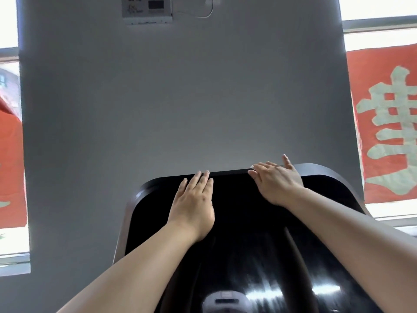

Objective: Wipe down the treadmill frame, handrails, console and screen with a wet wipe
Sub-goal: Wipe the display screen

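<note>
Wall (180,98): grey, fills the middle; windows either side w/ red banner (383,123) at right
Screen (237,222): big glossy black panel, low centre, tilted; glare streaks near bottom
Left hand (194,199): flat on screen, fingers straight & together, tips at top edge
Right hand (277,181): fingers spread over top edge, thumb raised behind
Wipe: can't tell, none visible

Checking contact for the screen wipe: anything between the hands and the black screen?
No visible obstacle. Left hand lies flat on the glossy black treadmill screen; right hand rests at its top edge, fingers straight. No wet wipe shows; one under a palm can't be ruled out.
</note>
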Demonstrator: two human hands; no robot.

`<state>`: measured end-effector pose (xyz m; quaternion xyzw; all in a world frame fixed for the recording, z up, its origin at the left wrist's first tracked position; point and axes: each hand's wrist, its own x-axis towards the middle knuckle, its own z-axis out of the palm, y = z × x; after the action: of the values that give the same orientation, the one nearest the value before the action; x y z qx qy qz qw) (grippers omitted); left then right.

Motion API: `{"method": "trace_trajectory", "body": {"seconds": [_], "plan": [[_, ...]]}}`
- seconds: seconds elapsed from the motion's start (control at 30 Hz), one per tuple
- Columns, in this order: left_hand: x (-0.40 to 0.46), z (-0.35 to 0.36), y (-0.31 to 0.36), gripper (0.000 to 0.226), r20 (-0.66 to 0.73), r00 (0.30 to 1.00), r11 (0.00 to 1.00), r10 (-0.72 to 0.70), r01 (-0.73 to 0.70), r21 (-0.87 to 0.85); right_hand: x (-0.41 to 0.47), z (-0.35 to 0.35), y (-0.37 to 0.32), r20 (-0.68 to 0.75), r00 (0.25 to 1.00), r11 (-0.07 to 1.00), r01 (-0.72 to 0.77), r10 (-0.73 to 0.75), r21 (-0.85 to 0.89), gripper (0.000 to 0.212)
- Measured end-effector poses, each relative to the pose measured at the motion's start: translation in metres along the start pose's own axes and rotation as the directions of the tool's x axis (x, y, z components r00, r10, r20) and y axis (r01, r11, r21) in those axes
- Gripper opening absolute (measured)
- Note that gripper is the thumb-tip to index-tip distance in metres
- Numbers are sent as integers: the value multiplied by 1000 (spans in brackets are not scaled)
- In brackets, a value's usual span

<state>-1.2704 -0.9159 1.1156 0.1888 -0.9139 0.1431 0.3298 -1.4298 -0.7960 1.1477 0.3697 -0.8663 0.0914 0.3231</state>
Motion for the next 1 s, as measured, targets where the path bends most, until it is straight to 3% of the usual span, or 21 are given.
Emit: {"method": "trace_trajectory", "body": {"seconds": [0.23,0.4,0.5,0.63,0.7,0.83,1.0], "plan": [[19,1,48,55,42,999,1000,22,-23,19,-2,9,-10,-75,981,971,189,-180,147,50],[29,7,82,58,89,994,996,64,-68,51,-5,10,61,-13,997,996,70,-70,48,45],[27,10,96,59,114,990,991,88,-99,90,-5,14,75,-8,1000,997,-4,4,78,45],[24,10,111,60,148,983,981,104,-126,147,-11,19,71,-22,992,975,123,-121,184,47],[24,10,121,61,159,981,979,113,-137,149,-21,20,92,-62,983,974,179,-172,135,48],[23,11,140,61,189,971,971,144,-176,165,-32,17,139,-28,996,996,85,-85,16,49],[21,14,154,63,218,970,972,109,-149,179,-19,18,95,-14,993,982,122,-121,144,58]]}}
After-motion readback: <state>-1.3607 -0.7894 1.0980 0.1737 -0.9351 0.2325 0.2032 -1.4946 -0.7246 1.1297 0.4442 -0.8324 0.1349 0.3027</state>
